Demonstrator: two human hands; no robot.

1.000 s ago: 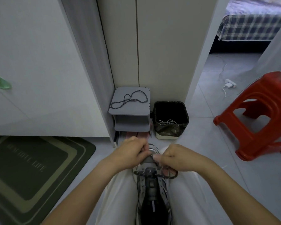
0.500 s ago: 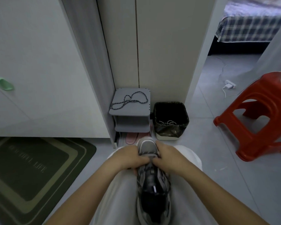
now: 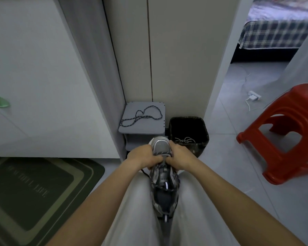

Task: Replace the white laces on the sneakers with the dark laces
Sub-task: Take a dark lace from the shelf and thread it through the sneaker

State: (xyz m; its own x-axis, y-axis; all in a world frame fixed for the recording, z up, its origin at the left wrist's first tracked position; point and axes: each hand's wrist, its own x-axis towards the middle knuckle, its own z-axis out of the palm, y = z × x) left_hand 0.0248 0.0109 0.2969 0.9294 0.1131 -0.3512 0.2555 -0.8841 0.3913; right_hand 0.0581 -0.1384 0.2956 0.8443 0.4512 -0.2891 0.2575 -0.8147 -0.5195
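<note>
Lower left: green doormat [image 3: 34, 192].
Centre, above the hands: grey shelf unit [image 3: 149, 129] bearing one loose dark lace [image 3: 140, 116].
Centre: left hand [image 3: 142, 158], fingers curled round the left flank of the grey sneaker [image 3: 164, 190]. The sneaker lies between the thighs, toe toward the top of the frame. A threaded dark lace [image 3: 146, 174] trails just below this hand.
Right hand [image 3: 180, 157], fingers curled round the right flank, with the thumbs meeting at the lowest eyelets.
Right of centre: black bin [image 3: 202, 128] holding white laces [image 3: 185, 140].
Far right: red stool [image 3: 283, 139].

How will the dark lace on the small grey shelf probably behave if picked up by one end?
The dark lace lies in loose loops on the grey shelf, so it is probably floppy. It looks thin, so likely light. Its loops cross, so it may tangle.
</note>
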